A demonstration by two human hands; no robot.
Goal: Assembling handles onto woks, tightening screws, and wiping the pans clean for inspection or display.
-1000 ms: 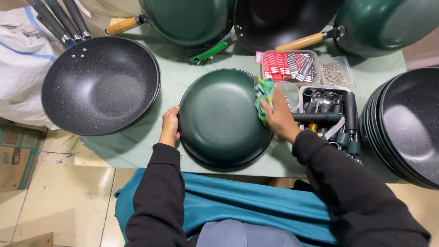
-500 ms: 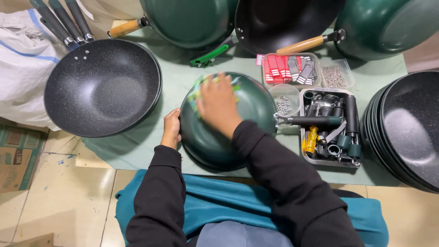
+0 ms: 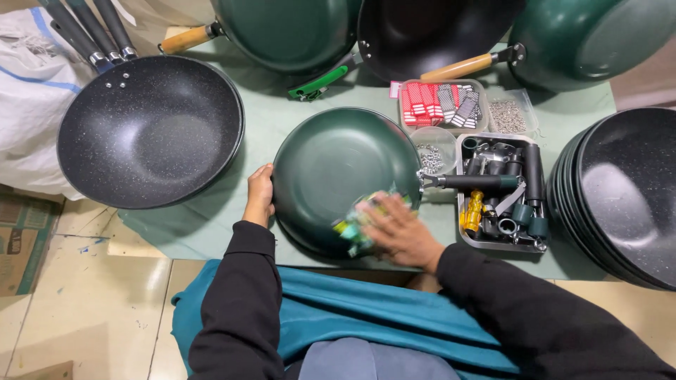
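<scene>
A dark green pan (image 3: pixel 338 169) lies bottom-up on the pale green table cover (image 3: pixel 211 218) right in front of me. My left hand (image 3: pixel 259 195) grips its left rim. My right hand (image 3: pixel 398 232) presses a blurred green and yellow cloth (image 3: pixel 359 218) against the pan's near right side. A metal fitting sticks out from the pan's right edge toward a black handle (image 3: pixel 479 182).
A black speckled wok (image 3: pixel 148 130) sits at the left. Green pans (image 3: pixel 289 28) with wooden handles line the back. Stacked black pans (image 3: pixel 620 193) stand at the right. A metal tray of tools (image 3: pixel 503 197) and small boxes of screws (image 3: pixel 507 116) lie between.
My right hand swept the cloth over the pan, from its right rim to the top left, then down to the near right side. The left hand stayed on the rim.
</scene>
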